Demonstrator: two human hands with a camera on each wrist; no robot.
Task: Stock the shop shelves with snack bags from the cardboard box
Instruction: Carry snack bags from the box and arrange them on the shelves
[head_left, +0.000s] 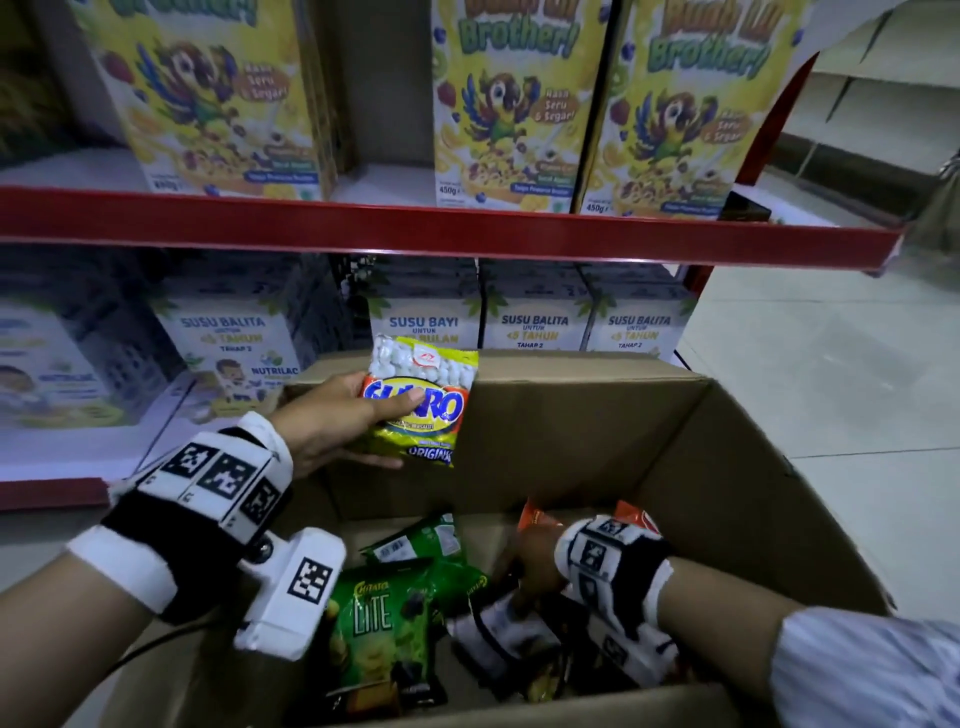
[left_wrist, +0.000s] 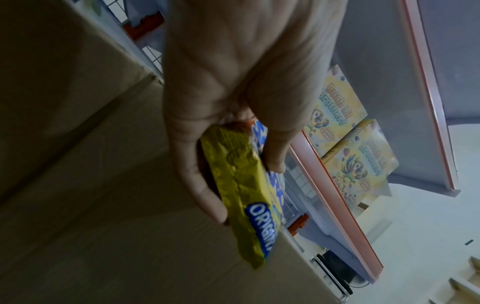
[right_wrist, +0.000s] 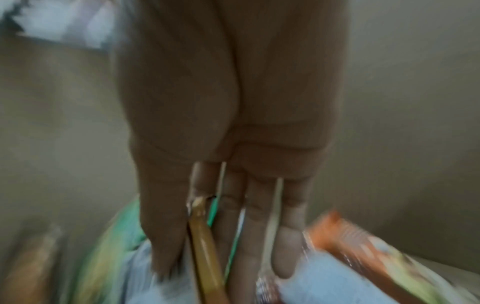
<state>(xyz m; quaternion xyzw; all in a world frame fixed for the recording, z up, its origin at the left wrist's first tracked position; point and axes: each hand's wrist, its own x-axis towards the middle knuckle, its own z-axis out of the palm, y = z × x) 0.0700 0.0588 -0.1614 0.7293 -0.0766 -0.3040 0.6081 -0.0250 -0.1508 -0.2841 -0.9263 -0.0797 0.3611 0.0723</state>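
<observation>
My left hand (head_left: 405, 430) grips a yellow Sukro snack bag (head_left: 422, 400) upright above the far rim of the open cardboard box (head_left: 597, 382). In the left wrist view the thumb and fingers of that hand (left_wrist: 246, 191) pinch the Sukro bag (left_wrist: 233, 176) by its side. My right hand (head_left: 530, 564) is down inside the box among the bags. In the blurred right wrist view its fingers (right_wrist: 259, 236) reach straight down, and a yellowish bag edge (right_wrist: 205, 257) lies between thumb and forefinger. A green Chitato Lite bag (head_left: 379, 623) and an orange bag (head_left: 540, 517) lie in the box.
The red-edged shelf (head_left: 415, 228) just beyond the box carries yellow cereal boxes (head_left: 519, 104), with a gap between the left and middle ones. Below stand white milk-formula boxes (head_left: 535, 325). Pale tiled floor (head_left: 831, 389) lies to the right of the box.
</observation>
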